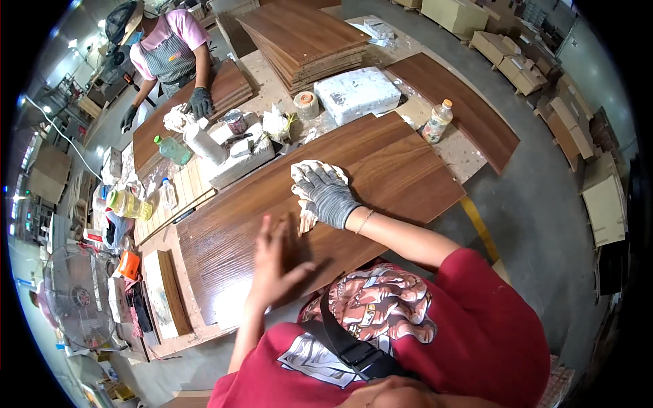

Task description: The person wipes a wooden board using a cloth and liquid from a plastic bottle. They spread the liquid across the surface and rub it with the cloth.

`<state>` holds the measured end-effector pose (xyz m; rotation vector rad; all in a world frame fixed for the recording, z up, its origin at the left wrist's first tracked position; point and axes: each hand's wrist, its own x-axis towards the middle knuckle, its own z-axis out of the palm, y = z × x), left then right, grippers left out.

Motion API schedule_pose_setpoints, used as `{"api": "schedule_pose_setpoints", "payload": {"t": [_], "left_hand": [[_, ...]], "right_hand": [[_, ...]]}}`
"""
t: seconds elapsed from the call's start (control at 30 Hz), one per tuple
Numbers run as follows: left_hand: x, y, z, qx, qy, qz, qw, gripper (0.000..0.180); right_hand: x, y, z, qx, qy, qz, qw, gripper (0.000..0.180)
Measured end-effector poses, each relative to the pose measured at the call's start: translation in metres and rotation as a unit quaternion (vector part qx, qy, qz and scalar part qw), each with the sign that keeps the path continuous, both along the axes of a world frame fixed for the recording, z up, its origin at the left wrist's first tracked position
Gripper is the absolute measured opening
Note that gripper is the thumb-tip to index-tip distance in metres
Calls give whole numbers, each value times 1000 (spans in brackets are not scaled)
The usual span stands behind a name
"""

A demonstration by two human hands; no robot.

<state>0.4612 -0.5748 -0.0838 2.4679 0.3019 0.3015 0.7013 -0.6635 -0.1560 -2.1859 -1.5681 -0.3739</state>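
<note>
- Across the near side of the workbench (197, 328) lies a brown wood-grain board (262, 195), flat, right in front of the person.
- On its middle sits a crumpled pale cloth (308, 219), under the right hand (330, 197).
- That hand wears a grey glove, its fingers close together and pressed on the cloth; I cannot tell whether they curl around it.
- Left of it, the bare left hand (277, 262) is over the board's near part, fingers spread, holding nothing; I cannot tell if it touches the wood.
- Beyond the board stand a bottle with an orange cap (437, 122), a paint-spotted white block (359, 95) and a green bottle (174, 151).
- Farther back rises a stack of boards (309, 34); left of that, a co-worker (173, 61) in an apron.
</note>
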Motion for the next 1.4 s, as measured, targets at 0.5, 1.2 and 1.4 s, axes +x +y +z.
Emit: {"api": "schedule_pose_setpoints", "payload": {"t": [0.5,1.2,1.4], "left_hand": [[62,-113,-25,190,158,8,969,125],[57,-113,-26,213,156,-4,965,119],[10,-94,-18,93,130,-18,987,109]], "right_hand": [[308,-189,-41,1,521,-52,852,43],[140,-370,50,36,389,0,920,43],[125,-247,21,-188,-78,45,978,51]]}}
